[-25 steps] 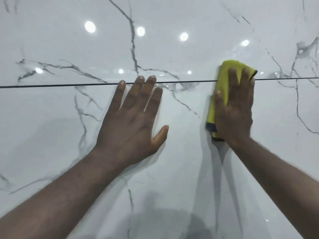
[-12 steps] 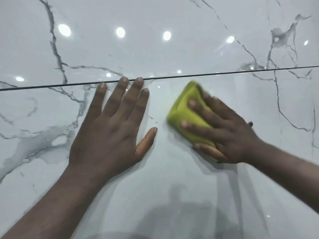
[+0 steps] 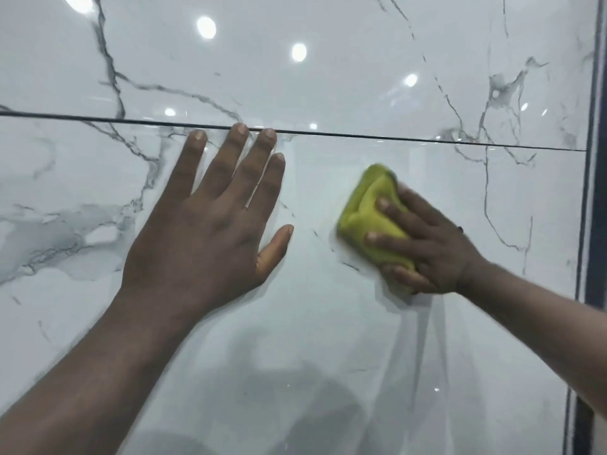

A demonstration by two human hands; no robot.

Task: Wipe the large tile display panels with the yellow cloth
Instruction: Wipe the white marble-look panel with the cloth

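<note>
Bracing my left hand (image 3: 203, 231) flat, fingers straight, tips still at the seam (image 3: 427, 139) | yellow cloth (image 3: 368, 211) at its 3 o'clock, bunched, now below the seam on the lower panel (image 3: 312, 323) | my right hand (image 3: 433, 251) curls its fingers over the cloth, gripping it | dark frame edge (image 3: 593, 224) newly in view at far 3 o'clock

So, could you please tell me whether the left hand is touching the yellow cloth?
Apart. The head view shows a strip of bare tile panel between the left hand and the yellow cloth.

Left grip (image 3: 203, 231), right grip (image 3: 433, 254): forearms bare, fingernails short; small dark item (image 3: 460, 228) at right wrist, unidentifiable.
</note>
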